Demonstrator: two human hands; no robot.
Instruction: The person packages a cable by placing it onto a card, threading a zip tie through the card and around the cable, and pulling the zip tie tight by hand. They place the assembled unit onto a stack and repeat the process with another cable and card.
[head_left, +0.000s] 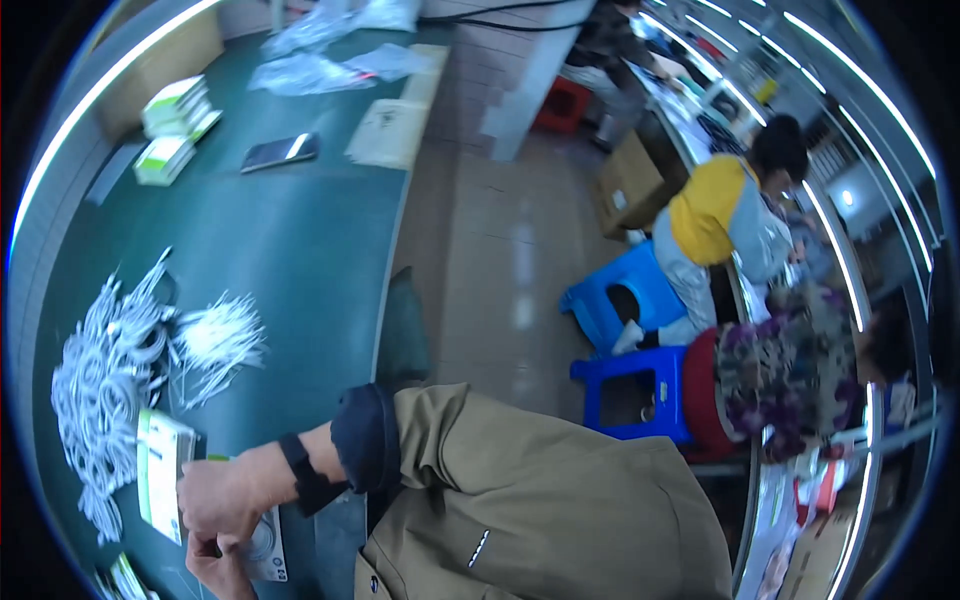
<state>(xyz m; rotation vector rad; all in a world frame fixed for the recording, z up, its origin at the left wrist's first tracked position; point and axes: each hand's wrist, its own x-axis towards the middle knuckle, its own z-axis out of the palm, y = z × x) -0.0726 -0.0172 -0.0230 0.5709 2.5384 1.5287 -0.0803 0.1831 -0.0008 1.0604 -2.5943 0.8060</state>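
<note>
My right hand (218,497), with a dark band at its wrist, reaches across to the left over the green table. Its fingers are curled and closed, and whatever they hold is hidden. My left hand (222,572) shows only in part at the lower edge, its bent fingers meeting the right hand from below. Beside the hands lies a flat white packet (268,550) with a coiled cable shape on it. A white and green box (163,470) stands just left of the right hand. Coiled grey-white cables (105,390) are heaped beyond it, next to a bundle of thin white strips (222,340).
Farther along the green table (310,240) lie a phone (280,152), small green and white boxes (178,115) and clear plastic bags (330,70). Another box (125,578) sits at the near left. Blue stools (635,385) and seated co-workers (710,210) are across the aisle to the right.
</note>
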